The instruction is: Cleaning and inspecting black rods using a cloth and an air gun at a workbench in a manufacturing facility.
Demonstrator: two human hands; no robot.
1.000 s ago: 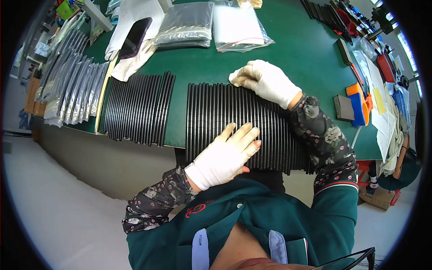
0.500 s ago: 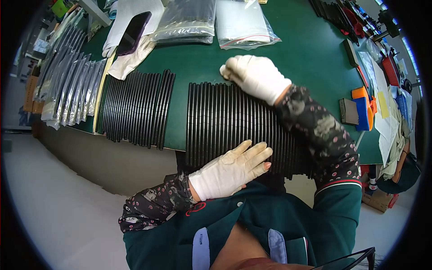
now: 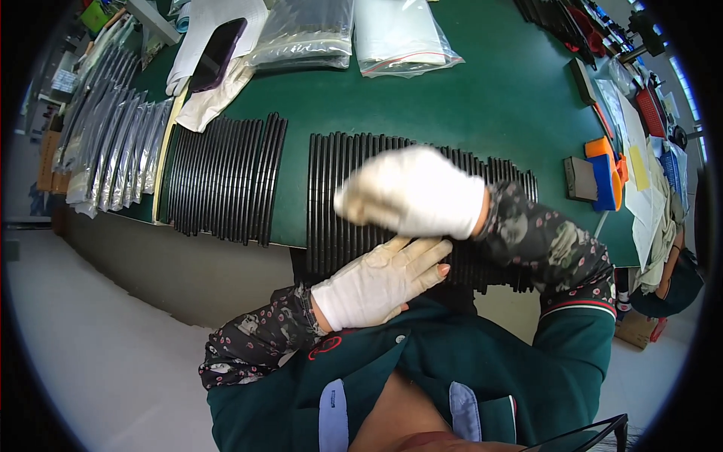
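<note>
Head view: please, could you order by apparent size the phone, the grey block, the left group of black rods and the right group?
1. Right rod group, although partly covered
2. Left rod group
3. Phone
4. Grey block

- dark phone [image 3: 218, 56] on white paper [image 3: 188, 41], over on the green bench's [image 3: 497, 98] left
- clear bag [image 3: 399, 38] with something white inside, farther along
- grey block [image 3: 580, 179] by 1 blue-and-orange plastic piece [image 3: 605, 181]
- red basket [image 3: 650, 111] beyond those 2
</note>
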